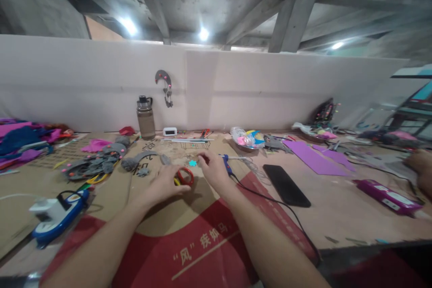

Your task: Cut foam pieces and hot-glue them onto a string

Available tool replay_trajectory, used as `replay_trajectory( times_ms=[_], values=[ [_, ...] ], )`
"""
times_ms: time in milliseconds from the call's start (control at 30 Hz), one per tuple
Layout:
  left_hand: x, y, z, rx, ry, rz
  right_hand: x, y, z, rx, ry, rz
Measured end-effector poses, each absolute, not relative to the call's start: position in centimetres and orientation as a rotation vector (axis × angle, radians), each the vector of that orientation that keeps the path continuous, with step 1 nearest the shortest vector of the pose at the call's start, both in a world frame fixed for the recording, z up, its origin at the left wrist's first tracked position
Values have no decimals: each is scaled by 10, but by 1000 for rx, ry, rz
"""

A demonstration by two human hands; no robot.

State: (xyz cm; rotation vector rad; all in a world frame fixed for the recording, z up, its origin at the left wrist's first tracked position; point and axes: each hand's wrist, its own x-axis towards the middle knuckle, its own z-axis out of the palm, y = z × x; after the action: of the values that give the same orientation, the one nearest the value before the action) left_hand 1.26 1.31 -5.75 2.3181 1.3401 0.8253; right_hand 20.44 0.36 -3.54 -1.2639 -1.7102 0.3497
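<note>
My left hand (pixel 168 182) is curled around a pair of scissors (pixel 187 174) with red and yellow handles, low over the cardboard. Its thumb and fingers lie on either side of the handles, and the blades are hidden. A small teal flower-shaped cutout (pixel 192 163) lies between my two hands. Just to its right is my right hand (pixel 213 170), fingers bent together and pointing down; whatever is at their tips is too small to make out. Behind that hand rests a blue glue gun (pixel 227 164) with a black cord. Grey felt pieces (pixel 143 172) lie left of my left hand.
A black phone (pixel 286 185), purple sheets (pixel 312 157) and a magenta box (pixel 388 195) are on the right. Left are a blue power strip (pixel 62 222) and a decorated grey felt pile (pixel 96 162). A bottle (pixel 146 119) stands behind. Another person's hand (pixel 420 168) shows far right.
</note>
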Motion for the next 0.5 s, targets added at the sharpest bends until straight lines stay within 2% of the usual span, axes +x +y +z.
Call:
replay_trajectory(
  times_ms=[67, 133, 367, 500],
  values=[
    [10, 13, -62, 2429, 1316, 679, 192, -1, -48, -1292, -1863, 391],
    [6, 15, -61, 2425, 1352, 682, 177, -7, -60, -1316, -2037, 370],
    [0, 21, -39, 2132, 1577, 970, 151, -17, -75, -1572, -2151, 118],
    [11, 4, -35, 2277, 1402, 1202, 141, -4, -72, -1680, -2209, 107]
  ],
)
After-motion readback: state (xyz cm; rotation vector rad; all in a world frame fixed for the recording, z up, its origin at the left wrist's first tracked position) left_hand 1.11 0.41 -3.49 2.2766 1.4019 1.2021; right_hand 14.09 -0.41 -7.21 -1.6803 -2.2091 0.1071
